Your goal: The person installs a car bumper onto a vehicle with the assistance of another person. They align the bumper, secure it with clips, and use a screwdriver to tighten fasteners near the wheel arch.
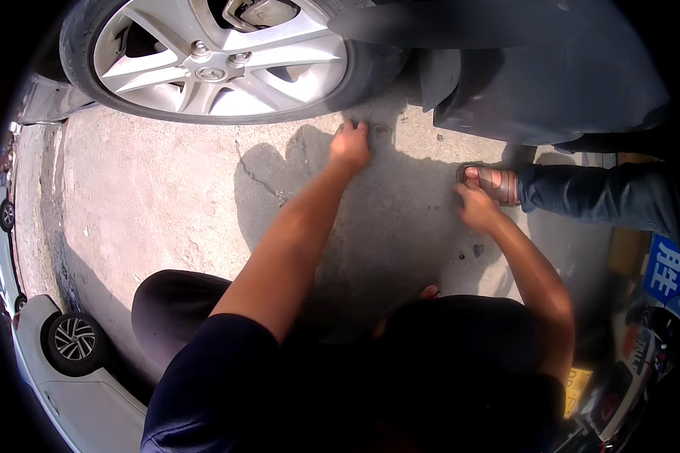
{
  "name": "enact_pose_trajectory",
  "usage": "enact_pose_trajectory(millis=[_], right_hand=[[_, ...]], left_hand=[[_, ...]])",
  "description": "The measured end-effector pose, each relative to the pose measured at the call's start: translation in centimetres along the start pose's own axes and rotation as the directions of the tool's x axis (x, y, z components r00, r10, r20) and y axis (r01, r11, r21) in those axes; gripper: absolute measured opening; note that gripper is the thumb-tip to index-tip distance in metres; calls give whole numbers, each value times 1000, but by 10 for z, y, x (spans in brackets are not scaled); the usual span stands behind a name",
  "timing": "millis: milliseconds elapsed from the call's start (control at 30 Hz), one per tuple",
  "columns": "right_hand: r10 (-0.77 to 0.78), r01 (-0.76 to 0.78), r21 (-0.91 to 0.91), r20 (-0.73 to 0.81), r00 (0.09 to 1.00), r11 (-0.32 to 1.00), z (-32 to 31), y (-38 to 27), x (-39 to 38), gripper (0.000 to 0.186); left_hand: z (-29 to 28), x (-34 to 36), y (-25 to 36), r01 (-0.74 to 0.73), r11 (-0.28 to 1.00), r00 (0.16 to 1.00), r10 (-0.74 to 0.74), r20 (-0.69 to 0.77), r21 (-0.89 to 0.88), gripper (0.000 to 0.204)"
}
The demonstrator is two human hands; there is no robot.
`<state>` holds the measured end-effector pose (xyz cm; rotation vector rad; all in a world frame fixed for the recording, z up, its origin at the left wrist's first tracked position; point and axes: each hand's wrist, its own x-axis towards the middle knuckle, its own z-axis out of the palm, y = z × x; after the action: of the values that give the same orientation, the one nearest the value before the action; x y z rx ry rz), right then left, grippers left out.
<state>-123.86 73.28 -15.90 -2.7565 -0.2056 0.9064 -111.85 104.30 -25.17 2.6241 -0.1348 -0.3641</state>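
My left hand (350, 146) reaches forward over the concrete, just below the car tyre's lower edge. Its fingers are curled, and whatever they may hold is hidden. Above it is a silver alloy wheel (211, 74) with two of its lug nuts in sight, wrapped by the black tyre (279, 118). My right hand (477, 207) is lowered beside another person's sandalled foot (495, 181). The fingers there are bent together, partly behind the hand; I cannot make out anything in them. Whether that hand touches the sandal cannot be told.
Dark car bodywork (551, 83) overhangs at the upper right. The other person's jeans leg (597, 195) comes in from the right. A white car (75, 392) stands at lower left. Boxes and a blue sign (663, 270) line the right edge. Cracked concrete (159, 181) lies between.
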Motion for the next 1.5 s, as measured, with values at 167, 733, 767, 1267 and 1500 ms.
enact_pose_trajectory(millis=[167,733,767,1267,1500], right_hand=[[86,-72,94,-153,984,993,-30,-13,76,53],[-76,54,-83,-288,955,995,-36,-23,173,43],[-132,81,-167,-320,938,983,-33,-18,169,47],[88,297,682,-469,879,668,1,16,121,21],[279,153,761,-406,871,631,25,33,78,25]], left_hand=[[-1,-4,-11,-112,990,994,113,8,-83,44],[22,-17,-13,-61,912,969,-42,-242,-405,45],[25,-15,-11,-66,917,959,-51,-279,-394,45],[17,36,11,-302,934,941,259,-217,-194,42],[22,59,61,-560,828,828,559,33,25,44]])
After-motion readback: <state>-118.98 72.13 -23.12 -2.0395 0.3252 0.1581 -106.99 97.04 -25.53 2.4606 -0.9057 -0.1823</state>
